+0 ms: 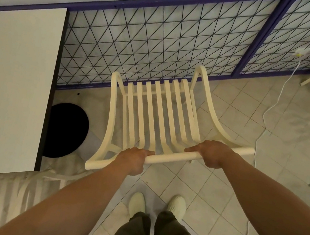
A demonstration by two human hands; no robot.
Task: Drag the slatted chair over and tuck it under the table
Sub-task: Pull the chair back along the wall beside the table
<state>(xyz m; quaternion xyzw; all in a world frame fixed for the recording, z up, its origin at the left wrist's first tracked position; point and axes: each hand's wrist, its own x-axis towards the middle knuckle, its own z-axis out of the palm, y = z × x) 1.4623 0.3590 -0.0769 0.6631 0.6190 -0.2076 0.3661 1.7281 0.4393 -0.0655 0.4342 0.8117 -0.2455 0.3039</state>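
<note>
A cream slatted chair point(156, 113) stands on the tiled floor in front of me, its seat slats running away from me toward a wire-mesh fence. My left hand point(132, 159) grips the left part of its round top rail. My right hand point(212, 152) grips the same rail further right. The white table point(10, 83) with a dark edge is to the left of the chair, apart from it. The table's round black base point(65, 131) shows on the floor beside the chair's left armrest.
A purple-framed wire-mesh fence point(162, 42) runs behind the chair. Another cream slatted chair point(3, 198) sits at the table's near side, bottom left. A white cable point(267, 115) trails over the floor on the right. My feet point(156, 203) stand just behind the chair.
</note>
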